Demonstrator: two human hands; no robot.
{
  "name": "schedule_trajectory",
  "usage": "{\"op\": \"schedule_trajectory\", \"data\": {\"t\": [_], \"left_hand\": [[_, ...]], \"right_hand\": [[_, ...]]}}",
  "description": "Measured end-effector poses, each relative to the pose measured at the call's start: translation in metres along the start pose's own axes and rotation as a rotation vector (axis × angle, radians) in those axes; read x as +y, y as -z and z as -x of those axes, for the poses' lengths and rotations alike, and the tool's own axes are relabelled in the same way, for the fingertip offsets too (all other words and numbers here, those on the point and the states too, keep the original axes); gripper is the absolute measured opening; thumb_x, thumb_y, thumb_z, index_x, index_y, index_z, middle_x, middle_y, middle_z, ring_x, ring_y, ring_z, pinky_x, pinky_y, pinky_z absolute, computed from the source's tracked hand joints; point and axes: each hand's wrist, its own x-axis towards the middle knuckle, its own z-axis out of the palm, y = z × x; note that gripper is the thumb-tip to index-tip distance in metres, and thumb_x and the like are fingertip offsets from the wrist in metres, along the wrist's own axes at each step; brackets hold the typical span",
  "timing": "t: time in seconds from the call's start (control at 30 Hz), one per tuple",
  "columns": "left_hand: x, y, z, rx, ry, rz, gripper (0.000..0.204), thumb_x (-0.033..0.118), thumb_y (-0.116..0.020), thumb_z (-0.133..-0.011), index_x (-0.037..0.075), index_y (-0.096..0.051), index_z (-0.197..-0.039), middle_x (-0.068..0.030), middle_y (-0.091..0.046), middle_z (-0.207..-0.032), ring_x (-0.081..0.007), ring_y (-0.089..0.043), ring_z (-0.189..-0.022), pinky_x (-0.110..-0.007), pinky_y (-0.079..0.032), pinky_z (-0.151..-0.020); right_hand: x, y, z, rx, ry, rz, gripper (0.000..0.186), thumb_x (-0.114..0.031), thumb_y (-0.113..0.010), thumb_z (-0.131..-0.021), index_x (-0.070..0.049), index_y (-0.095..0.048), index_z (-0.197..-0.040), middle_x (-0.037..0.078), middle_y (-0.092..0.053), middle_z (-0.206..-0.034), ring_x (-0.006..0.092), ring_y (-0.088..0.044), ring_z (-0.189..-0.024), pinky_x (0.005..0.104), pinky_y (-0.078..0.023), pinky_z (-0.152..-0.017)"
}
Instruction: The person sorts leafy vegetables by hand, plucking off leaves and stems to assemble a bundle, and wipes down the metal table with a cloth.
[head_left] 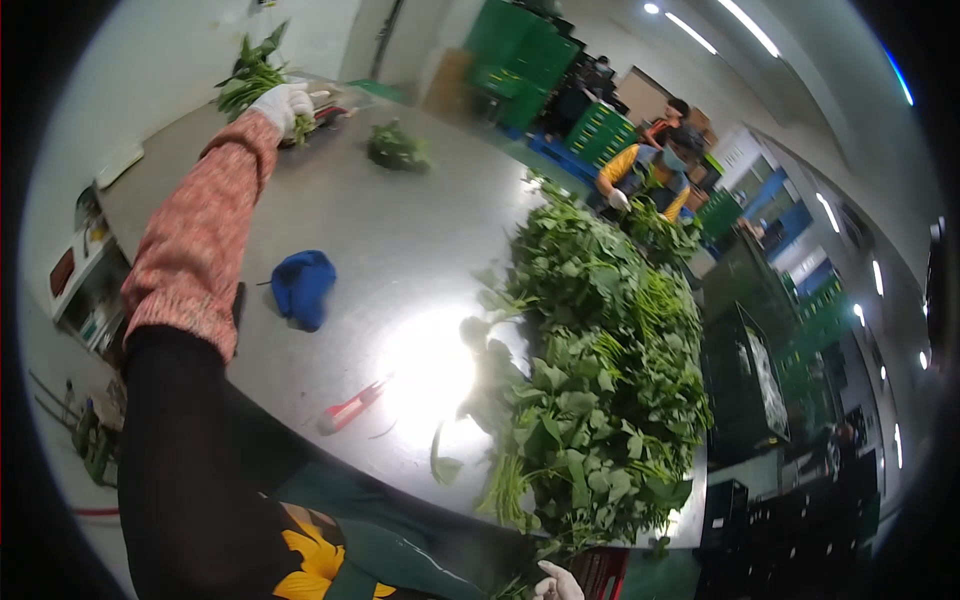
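A bunch of leafy green stalks (pixel 250 75) is gripped in the gloved left hand (pixel 283 103), which is closed around the stems at the far end of the steel table (pixel 400 250). Only the fingertips of the right hand (pixel 557 582) are seen at the lower edge, just below the large heap of greens (pixel 600 370); its grip cannot be determined. A blue cloth (pixel 302 287) and a red cutter (pixel 350 406) lie on the table between them.

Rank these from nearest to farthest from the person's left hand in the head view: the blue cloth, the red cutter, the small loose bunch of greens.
From the left hand:
1. Small loose bunch of greens, far side of table.
2. Blue cloth, mid-table.
3. Red cutter, near edge.
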Motion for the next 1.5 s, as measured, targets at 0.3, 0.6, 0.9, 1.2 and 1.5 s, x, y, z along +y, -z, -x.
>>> {"op": "schedule_trajectory", "data": {"t": [0.3, 0.6, 0.9, 1.2, 1.5], "left_hand": [[-0.307, 0.054, 0.153, -0.296, 0.081, -0.811, 0.034, 0.028, -0.041, -0.101, 0.0, -0.059, -0.094, 0.0099, -0.021, -0.05, -0.0037, -0.022, -0.037, -0.022, -0.02, -0.035], [-0.459, 0.139, 0.232, -0.111, 0.859, -0.206, 0.028, 0.023, -0.041, -0.101, 0.002, -0.059, -0.093, 0.0093, -0.023, -0.048, -0.0053, -0.021, -0.038, -0.022, -0.018, -0.037], [-0.441, 0.107, 0.24, -0.101, 0.58, -0.387, 0.027, 0.023, -0.048, -0.098, 0.0, -0.061, -0.095, 0.0076, -0.023, -0.049, -0.005, -0.021, -0.038, -0.023, -0.018, -0.038], [-0.424, 0.125, 0.243, -0.056, 0.455, -0.443, 0.029, 0.024, -0.044, -0.1, 0.001, -0.061, -0.095, 0.0073, -0.019, -0.048, -0.0062, -0.018, -0.039, -0.024, -0.017, -0.039], [-0.407, 0.119, 0.247, -0.045, 0.323, -0.454, 0.022, 0.018, -0.054, -0.095, 0.0, -0.063, -0.1, 0.0089, -0.021, -0.049, -0.0044, -0.018, -0.039, -0.023, -0.016, -0.038]], "right_hand": [[0.005, -0.05, -0.04, 0.122, 0.111, -0.008, 0.029, -0.019, -0.05, -0.097, 0.0, -0.06, -0.116, 0.003, -0.063, -0.077, 0.007, -0.052, -0.059, 0.0204, -0.041, -0.056], [0.043, -0.093, -0.062, -0.052, 0.283, 0.454, 0.027, -0.003, -0.053, -0.087, 0.002, -0.061, -0.112, 0.008, -0.067, -0.079, 0.0093, -0.062, -0.066, 0.023, -0.05, -0.062], [0.046, -0.12, -0.123, 0.221, 0.76, 0.872, 0.023, -0.012, -0.064, -0.083, -0.003, -0.062, -0.104, 0.015, -0.065, -0.084, 0.0296, -0.066, -0.072, 0.035, -0.053, -0.065], [0.066, -0.14, -0.16, 0.111, 0.698, 1.064, 0.036, -0.035, -0.071, -0.076, -0.01, -0.059, -0.099, 0.012, -0.06, -0.088, 0.0294, -0.062, -0.071, 0.0395, -0.05, -0.062], [0.061, -0.157, -0.178, 0.214, 0.777, 0.571, 0.017, -0.019, -0.069, -0.08, -0.004, -0.067, -0.087, 0.011, -0.06, -0.065, 0.0208, -0.058, -0.055, 0.0307, -0.046, -0.053]]}}
